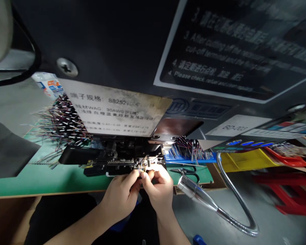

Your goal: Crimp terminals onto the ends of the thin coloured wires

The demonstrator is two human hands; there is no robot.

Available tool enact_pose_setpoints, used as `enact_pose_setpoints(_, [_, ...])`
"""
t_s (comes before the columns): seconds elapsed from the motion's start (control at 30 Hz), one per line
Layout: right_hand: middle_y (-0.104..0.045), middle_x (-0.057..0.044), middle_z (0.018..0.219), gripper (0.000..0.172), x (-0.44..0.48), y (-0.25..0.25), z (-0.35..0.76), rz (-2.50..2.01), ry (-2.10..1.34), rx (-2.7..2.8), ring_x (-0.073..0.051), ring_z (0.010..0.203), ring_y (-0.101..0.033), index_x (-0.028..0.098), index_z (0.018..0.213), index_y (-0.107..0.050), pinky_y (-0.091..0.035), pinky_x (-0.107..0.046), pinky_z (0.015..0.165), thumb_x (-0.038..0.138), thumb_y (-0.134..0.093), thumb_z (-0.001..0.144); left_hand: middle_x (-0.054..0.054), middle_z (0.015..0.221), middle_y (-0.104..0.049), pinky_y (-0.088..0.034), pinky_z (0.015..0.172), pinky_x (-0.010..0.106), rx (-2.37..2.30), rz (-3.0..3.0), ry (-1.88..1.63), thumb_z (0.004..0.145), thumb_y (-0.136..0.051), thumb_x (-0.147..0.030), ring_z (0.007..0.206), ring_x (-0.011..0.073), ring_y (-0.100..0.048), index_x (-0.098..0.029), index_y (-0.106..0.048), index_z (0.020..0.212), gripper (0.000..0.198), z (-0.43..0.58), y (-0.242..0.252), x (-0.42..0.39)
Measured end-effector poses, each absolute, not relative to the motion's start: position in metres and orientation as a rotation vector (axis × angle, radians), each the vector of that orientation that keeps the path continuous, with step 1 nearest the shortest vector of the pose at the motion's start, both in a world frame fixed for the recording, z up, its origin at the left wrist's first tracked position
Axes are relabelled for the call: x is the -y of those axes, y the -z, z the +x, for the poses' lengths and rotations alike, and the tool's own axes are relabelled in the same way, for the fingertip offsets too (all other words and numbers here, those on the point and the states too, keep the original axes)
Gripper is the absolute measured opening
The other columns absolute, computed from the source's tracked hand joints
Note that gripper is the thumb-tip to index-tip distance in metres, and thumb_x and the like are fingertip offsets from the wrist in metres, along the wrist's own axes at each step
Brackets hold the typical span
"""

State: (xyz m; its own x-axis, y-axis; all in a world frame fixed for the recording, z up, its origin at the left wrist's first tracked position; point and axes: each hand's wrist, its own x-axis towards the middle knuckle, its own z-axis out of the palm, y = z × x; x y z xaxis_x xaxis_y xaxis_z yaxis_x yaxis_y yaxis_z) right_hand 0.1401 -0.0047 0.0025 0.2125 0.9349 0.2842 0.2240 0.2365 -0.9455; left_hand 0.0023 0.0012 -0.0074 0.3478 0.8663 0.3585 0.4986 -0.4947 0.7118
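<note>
Close together in front of a dark terminal crimping machine (112,51), both my hands are pinched. My left hand (121,195) grips a small bundle of thin coloured wires (142,168) between thumb and fingertips. Against it, my right hand (160,190) is closed on the same wires, thumb and fingers pressed together under a bright light. The wire ends fan out toward the machine's metal working area; their exact contact with it is too small to make out. A narrow strip of terminals (117,162) runs across from the left.
A heap of wire bundles (63,122) lies on the green table (73,185) at left. More wires fill a blue tray (173,159) behind black-handled scissors (187,172). A gooseneck lamp (199,197) curves at right, near a yellow bin (244,161) and a red stool (285,190).
</note>
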Motion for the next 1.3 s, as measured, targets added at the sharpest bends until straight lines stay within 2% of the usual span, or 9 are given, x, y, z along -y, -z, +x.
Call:
enact_pose_setpoints(0.1, [-0.046, 0.006, 0.053, 0.006, 0.0035, -0.0048, 0.1413, -1.232, -0.702, 1.332, -0.009, 0.046, -0.042, 0.019, 0.086, -0.069, -0.041, -0.021, 0.045, 0.018, -0.064, 0.083, 0.0, 0.071, -0.067, -0.043, 0.056, 0.024, -1.162, 2.122, -0.974, 0.091, -0.043, -0.011, 0.064, 0.0179, -0.067, -0.023, -0.048, 0.085, 0.014, 0.0033, 0.0066, -0.002])
enact_pose_setpoints(0.3, [-0.064, 0.001, 0.062, 0.012, 0.0022, -0.005, 0.143, -1.195, -0.6, 1.404, -0.011, 0.047, -0.052, 0.019, 0.088, -0.073, -0.046, -0.022, 0.047, 0.014, -0.063, 0.083, 0.002, 0.077, -0.07, -0.046, 0.058, 0.025, -1.151, 2.131, -0.955, 0.09, -0.043, -0.01, 0.067, 0.0187, -0.069, -0.022, -0.05, 0.089, 0.014, 0.0044, 0.0045, -0.0024])
enact_pose_setpoints(0.43, [-0.075, -0.004, 0.08, 0.013, 0.0037, -0.0034, 0.142, -1.153, -0.496, 1.405, -0.016, 0.064, -0.068, 0.02, 0.087, -0.073, -0.055, -0.024, 0.058, 0.012, -0.065, 0.081, 0.001, 0.076, -0.069, -0.047, 0.059, 0.025, -1.122, 2.138, -0.972, 0.091, -0.042, -0.011, 0.067, 0.0187, -0.068, -0.022, -0.05, 0.089, 0.014, 0.0046, 0.0049, -0.0022])
enact_pose_setpoints(0.5, [-0.076, -0.004, 0.083, 0.013, 0.0041, -0.0032, 0.1414, -1.134, -0.463, 1.396, -0.017, 0.071, -0.07, 0.02, 0.086, -0.073, -0.056, -0.024, 0.06, 0.011, -0.065, 0.081, 0.001, 0.074, -0.068, -0.046, 0.058, 0.025, -1.118, 2.151, -0.991, 0.091, -0.042, -0.011, 0.065, 0.0183, -0.068, -0.022, -0.049, 0.088, 0.014, 0.0047, 0.0049, -0.0018])
enact_pose_setpoints(0.7, [-0.073, -0.003, 0.076, 0.013, 0.0014, -0.0069, 0.1409, -1.18, -0.468, 1.424, -0.013, 0.051, -0.059, 0.019, 0.09, -0.073, -0.049, -0.024, 0.048, 0.013, -0.065, 0.082, 0.002, 0.076, -0.069, -0.048, 0.058, 0.025, -1.133, 2.151, -1.033, 0.091, -0.042, -0.011, 0.066, 0.019, -0.069, -0.022, -0.05, 0.09, 0.014, 0.0055, 0.0041, -0.0021])
enact_pose_setpoints(0.9, [-0.069, -0.002, 0.07, 0.01, 0.0005, -0.0081, 0.14, -1.217, -0.467, 1.415, -0.012, 0.051, -0.055, 0.018, 0.088, -0.072, -0.048, -0.025, 0.05, 0.016, -0.063, 0.083, 0.002, 0.077, -0.071, -0.049, 0.058, 0.025, -1.17, 2.157, -1.017, 0.091, -0.043, -0.011, 0.067, 0.0197, -0.07, -0.022, -0.051, 0.091, 0.014, 0.0062, 0.0046, -0.0033])
enact_pose_setpoints(1.1, [-0.047, 0.007, 0.052, 0.002, 0.0025, -0.0087, 0.1408, -1.277, -0.518, 1.378, -0.009, 0.044, -0.042, 0.017, 0.08, -0.067, -0.042, -0.022, 0.046, 0.019, -0.066, 0.081, 0.001, 0.072, -0.069, -0.046, 0.058, 0.025, -1.177, 2.154, -0.996, 0.091, -0.044, -0.012, 0.064, 0.0189, -0.068, -0.022, -0.051, 0.089, 0.013, 0.0038, 0.0054, -0.0027])
enact_pose_setpoints(1.3, [-0.047, 0.005, 0.051, 0.013, 0.0035, -0.0093, 0.1429, -1.249, -0.783, 1.344, -0.01, 0.044, -0.042, 0.017, 0.08, -0.07, -0.04, -0.023, 0.045, 0.027, -0.062, 0.084, 0.001, 0.071, -0.065, -0.044, 0.058, 0.025, -1.097, 2.147, -0.989, 0.091, -0.042, -0.011, 0.063, 0.0169, -0.065, -0.021, -0.049, 0.086, 0.013, 0.0019, 0.0081, -0.0017])
